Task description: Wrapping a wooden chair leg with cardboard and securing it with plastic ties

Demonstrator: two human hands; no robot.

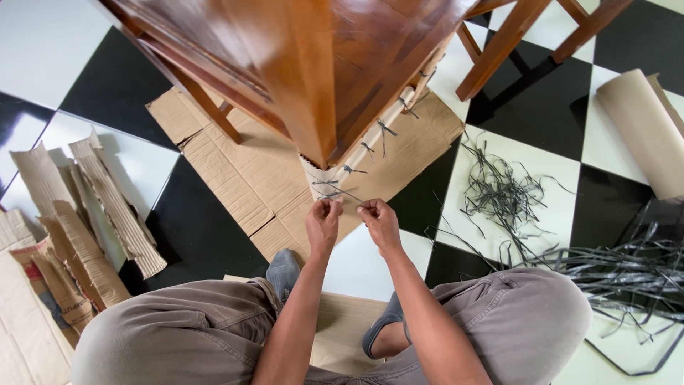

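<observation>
The shiny black and white tiled floor (199, 228) has flat brown cardboard sheets (242, 171) and brown wooden chair legs (499, 50) on it.

Both hands, left hand (323, 222); right hand (380, 222), pinching a grey strap (340, 190) at the cardboard-wrapped table leg (370, 142)

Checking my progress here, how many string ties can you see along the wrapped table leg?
5: four knotted ties up the wrapped leg, at and, plus one by the hands. Others may be hidden higher.
</observation>
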